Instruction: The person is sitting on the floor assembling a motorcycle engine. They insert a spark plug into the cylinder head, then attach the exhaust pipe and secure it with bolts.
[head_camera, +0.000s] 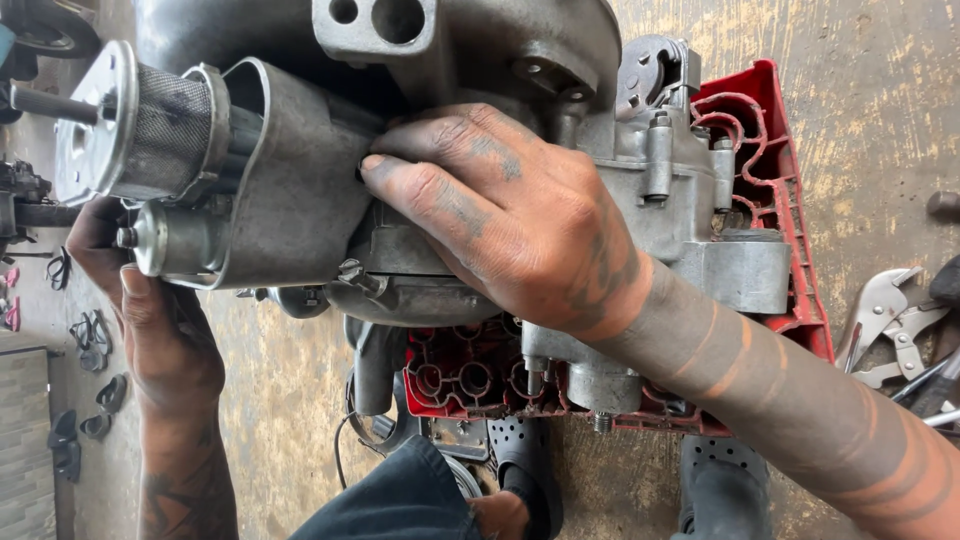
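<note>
A large grey metal engine casing (690, 190) lies across a red plastic crate (770, 150). My right hand (510, 215), smeared with grease, lies over the middle of the casing, its fingertips tucked into the seam beside a curved grey cover (290, 170). My left hand (150, 320) grips the left end of the assembly from below, next to a small metal cylinder (175, 238). Its fingers are partly hidden behind the part. A round flange with a wire-mesh sleeve (165, 125) sticks out at the upper left.
Locking pliers (895, 310) and other tools lie on the stained concrete floor (880, 100) at the right. Dark perforated clogs (720, 480) and a blue trouser leg (400, 500) are at the bottom. Sandals (90, 340) lie at the far left.
</note>
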